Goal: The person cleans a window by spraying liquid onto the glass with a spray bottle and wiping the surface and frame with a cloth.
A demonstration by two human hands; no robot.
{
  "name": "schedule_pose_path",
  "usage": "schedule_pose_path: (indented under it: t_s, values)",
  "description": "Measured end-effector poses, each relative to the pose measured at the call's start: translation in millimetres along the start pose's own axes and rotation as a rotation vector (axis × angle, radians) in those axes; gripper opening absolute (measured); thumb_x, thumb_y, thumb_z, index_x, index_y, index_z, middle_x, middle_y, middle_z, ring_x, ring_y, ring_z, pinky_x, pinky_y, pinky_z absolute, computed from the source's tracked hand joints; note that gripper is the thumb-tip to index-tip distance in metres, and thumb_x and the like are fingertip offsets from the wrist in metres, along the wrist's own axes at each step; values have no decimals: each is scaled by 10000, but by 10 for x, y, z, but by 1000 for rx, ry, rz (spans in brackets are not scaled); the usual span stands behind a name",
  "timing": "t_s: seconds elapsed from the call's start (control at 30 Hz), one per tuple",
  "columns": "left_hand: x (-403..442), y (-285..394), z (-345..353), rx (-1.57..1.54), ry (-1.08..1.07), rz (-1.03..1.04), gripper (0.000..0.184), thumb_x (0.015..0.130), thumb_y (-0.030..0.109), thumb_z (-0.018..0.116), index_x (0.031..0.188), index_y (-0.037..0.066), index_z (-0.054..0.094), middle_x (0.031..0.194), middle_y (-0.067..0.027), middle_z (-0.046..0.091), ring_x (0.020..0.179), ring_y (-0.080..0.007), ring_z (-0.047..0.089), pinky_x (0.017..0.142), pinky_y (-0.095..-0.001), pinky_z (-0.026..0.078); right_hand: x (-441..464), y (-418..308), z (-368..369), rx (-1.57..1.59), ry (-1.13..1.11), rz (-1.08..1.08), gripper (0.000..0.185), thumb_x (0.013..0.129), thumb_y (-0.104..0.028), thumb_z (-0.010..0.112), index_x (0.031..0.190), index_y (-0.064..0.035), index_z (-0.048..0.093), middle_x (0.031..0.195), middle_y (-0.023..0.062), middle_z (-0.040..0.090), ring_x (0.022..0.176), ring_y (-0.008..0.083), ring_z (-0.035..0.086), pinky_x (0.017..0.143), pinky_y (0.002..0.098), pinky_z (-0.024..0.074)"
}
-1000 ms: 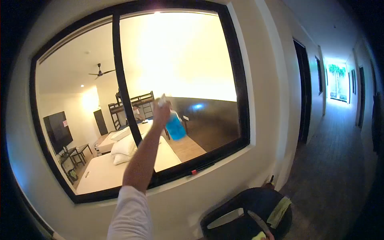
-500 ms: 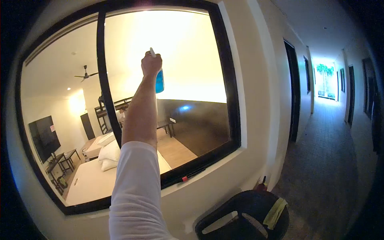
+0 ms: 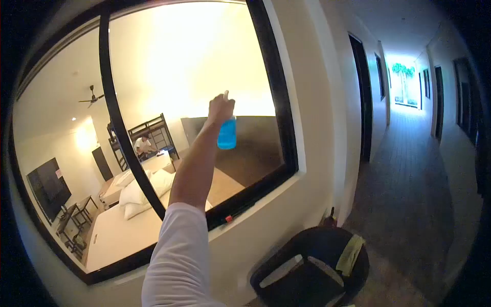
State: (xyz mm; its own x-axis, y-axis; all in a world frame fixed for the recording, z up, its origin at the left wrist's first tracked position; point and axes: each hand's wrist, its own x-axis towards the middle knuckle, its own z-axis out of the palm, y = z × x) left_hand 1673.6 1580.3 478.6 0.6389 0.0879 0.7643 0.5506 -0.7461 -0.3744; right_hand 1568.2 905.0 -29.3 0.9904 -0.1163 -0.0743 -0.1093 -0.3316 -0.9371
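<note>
My left hand (image 3: 221, 109), at the end of an outstretched arm in a white sleeve, is closed around the neck of a spray bottle (image 3: 226, 135). Blue liquid fills the clear bottle, and its white nozzle (image 3: 226, 95) pokes up above my fist. The hand is raised in front of the right pane of a black-framed window (image 3: 284, 97). Whether the nozzle touches the glass I cannot tell. My right hand is out of view.
On the window's lower ledge lies a dark object with a red part (image 3: 228, 219). Below stands a black chair (image 3: 296, 250) with a yellow-green cloth (image 3: 351, 254) over it; a dark red bottle (image 3: 330, 221) is behind. Through the glass, a person (image 3: 144, 145) is near bunk beds. A corridor (image 3: 404, 169) runs right.
My left hand has lowered and moved right with the spray bottle, showing more of the bottle. The view has shifted slightly, and the person inside the room shows more clearly.
</note>
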Motion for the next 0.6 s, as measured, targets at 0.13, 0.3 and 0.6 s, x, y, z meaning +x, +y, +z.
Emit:
schedule_pose_path:
  t_s: [0.13,0.3,0.6]
  values:
    - [-1038,241,346,-689,-149,-350,434,839,299,583,1098,-43,646,978,-263,681,955,-463,644,866,-537,505,227,-103,19,66,-40,-115,447,978,-149,614,1376,23,505,1214,139,646,1131,251,606,988,393,477]
    - [-1506,1018,696,-527,-18,-727,400,835,251,592,1127,-18,645,920,-257,678,900,-461,651,801,-536,520,1429,233,-124,297,-77,-41,289,984,-116,592,1241,16,580,1154,116,647,1060,225,611,954,372,481]
    - [-1341,2155,746,-587,-45,-749,421,823,198,615,1165,-45,626,928,-300,673,874,-473,670,737,-539,535,1613,225,-383,200,-240,-63,278,996,-122,578,1245,1,580,1156,108,642,1040,216,614,920,343,491]
